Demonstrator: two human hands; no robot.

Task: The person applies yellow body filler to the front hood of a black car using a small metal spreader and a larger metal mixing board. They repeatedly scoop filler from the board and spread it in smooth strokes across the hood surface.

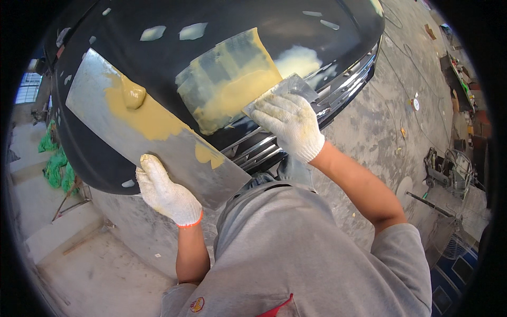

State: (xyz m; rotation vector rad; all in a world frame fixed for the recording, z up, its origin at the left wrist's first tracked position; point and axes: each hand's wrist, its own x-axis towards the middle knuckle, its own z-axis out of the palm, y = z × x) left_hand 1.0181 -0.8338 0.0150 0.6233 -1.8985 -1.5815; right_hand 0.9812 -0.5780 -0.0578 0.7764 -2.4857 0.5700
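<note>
White-gloved right hand [289, 124] closed on spreader [297, 87]

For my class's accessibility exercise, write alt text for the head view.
A white-gloved right hand holds a flat grey metal spreader at the edge of a tan paste patch on a black car hood. The white-gloved left hand grips a long grey metal sheet carrying similar paste.

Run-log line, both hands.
left hand: holds metal plate bearing yellow putty | right hand: holds flat blade at yellow patch | surface: black hood
</note>
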